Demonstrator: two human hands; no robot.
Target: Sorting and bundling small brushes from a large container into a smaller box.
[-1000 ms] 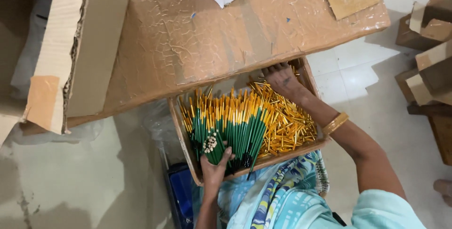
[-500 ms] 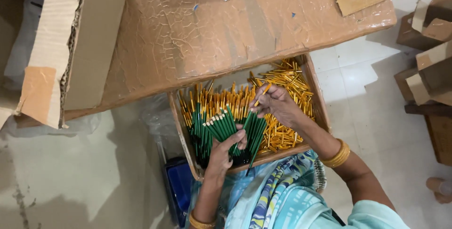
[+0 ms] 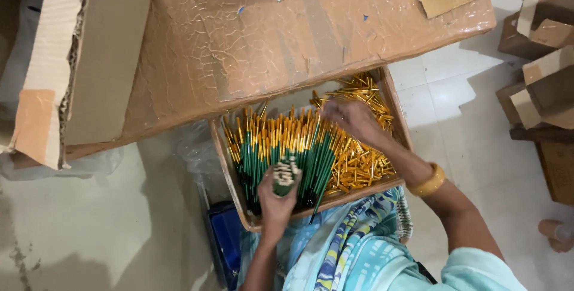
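Green-handled brushes mostly loose in the cardboard tray. Left hand clamped on a small bundle above it; right hand reaching in, grip unclear. Most remain ungathered.

The left hand, low in the tray a second ago, now grips an upright bundle of green sticks (pale ends up) at centre frame, while the right hand has moved from the tray's upper right corner to its middle.
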